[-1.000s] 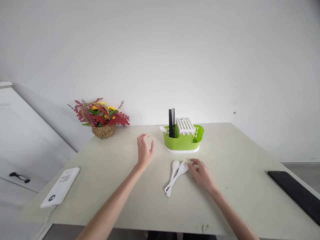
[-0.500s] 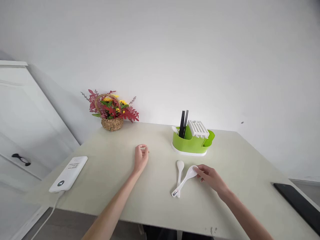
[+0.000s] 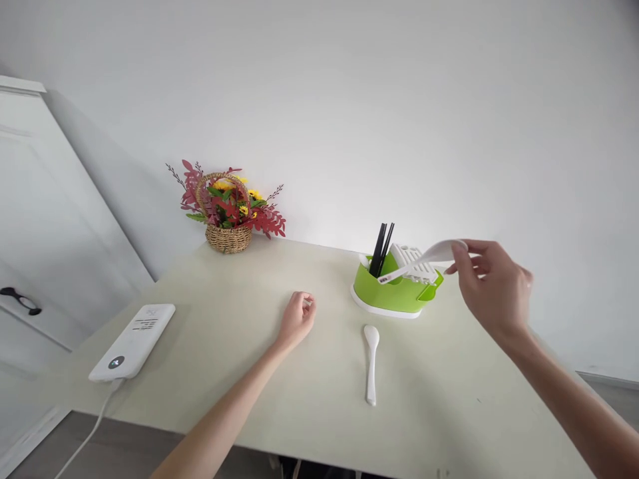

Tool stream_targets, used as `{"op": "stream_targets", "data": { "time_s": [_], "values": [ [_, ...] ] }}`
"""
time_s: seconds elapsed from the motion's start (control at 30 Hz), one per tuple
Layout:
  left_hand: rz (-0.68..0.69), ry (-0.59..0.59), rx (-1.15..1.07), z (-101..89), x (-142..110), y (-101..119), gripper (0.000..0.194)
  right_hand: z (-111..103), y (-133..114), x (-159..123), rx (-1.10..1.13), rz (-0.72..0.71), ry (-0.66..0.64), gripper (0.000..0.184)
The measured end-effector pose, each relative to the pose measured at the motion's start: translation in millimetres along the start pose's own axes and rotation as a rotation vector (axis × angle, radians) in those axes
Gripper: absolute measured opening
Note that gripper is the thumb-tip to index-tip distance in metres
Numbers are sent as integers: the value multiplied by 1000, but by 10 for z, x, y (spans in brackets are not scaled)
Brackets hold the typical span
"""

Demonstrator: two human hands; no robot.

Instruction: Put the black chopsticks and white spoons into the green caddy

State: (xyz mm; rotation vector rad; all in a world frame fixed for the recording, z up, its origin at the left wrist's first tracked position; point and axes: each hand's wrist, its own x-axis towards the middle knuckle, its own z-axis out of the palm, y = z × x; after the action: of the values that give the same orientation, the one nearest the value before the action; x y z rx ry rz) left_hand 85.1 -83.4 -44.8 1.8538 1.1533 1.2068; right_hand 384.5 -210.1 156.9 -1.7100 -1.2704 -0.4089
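My right hand (image 3: 492,283) is raised at the right, pinching a white spoon (image 3: 424,256) by its bowl end. The spoon's handle points left and slightly down, in front of the green utensil holder (image 3: 387,293). Black chopsticks (image 3: 382,249) and another white spoon (image 3: 364,261) stand in that holder, which has a white slotted rack (image 3: 407,256) on it. A second white spoon (image 3: 372,362) lies on the table (image 3: 319,412), bowl away from me. To its left, my left hand (image 3: 298,316) rests on the tabletop with its fingers curled and nothing visible in them.
A wicker basket (image 3: 228,239) of red and yellow flowers stands at the back left. Near the left edge lies a white power bank (image 3: 134,342) with a cable (image 3: 92,432). A white cabinet (image 3: 54,219) is beyond it, and a wall (image 3: 339,133) behind.
My right hand has lifted the upper of two crossed spoons off the table, up and to the right. The other spoon stays lying there. My left hand stays on the table; the view has shifted.
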Motion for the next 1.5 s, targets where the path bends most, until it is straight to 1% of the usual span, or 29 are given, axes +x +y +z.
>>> {"op": "stream_targets", "data": {
  "time_s": [0.1,0.2,0.33,0.47,0.53,0.6,0.67,0.73,0.9,0.97,1.1,1.23,1.33,1.43,1.5],
  "values": [
    [-6,-97,-30,-84,28,-1,19,165,-9,207,-147,-131,33,35],
    [-38,-129,-75,-133,57,-14,23,393,25,285,-305,-279,-12,33],
    [-22,-157,-44,-135,51,-20,21,702,53,223,-410,-522,-101,35],
    [-15,-180,-38,-143,30,-32,21,930,57,120,-451,-755,-169,33],
    [-18,-193,-45,-154,28,-37,21,1004,58,79,-466,-821,-191,34],
    [-22,-198,-45,-162,29,-33,20,1052,51,44,-476,-852,-215,33],
    [-23,-198,-39,-164,32,-24,20,1079,29,10,-481,-847,-253,32],
    [-21,-198,-32,-161,35,-14,20,1096,-8,-21,-482,-811,-314,30],
    [-8,-198,-25,-146,35,-22,19,1147,-101,-46,-511,-639,-483,21],
    [-7,-199,-23,-145,33,-31,19,1175,-124,-31,-524,-575,-535,21],
    [-10,-203,-24,-154,34,-31,19,1220,-166,16,-505,-503,-621,23],
    [-15,-212,-12,-166,41,-15,22,1247,-196,51,-457,-461,-652,25],
    [-18,-214,-18,-172,43,-6,23,1226,-193,55,-416,-435,-654,28],
    [-23,-219,-27,-180,43,-2,24,1114,-175,-16,-351,-442,-597,32],
    [-31,-222,-23,-187,45,-1,25,990,-149,-135,-287,-472,-534,32]
  ]
}}
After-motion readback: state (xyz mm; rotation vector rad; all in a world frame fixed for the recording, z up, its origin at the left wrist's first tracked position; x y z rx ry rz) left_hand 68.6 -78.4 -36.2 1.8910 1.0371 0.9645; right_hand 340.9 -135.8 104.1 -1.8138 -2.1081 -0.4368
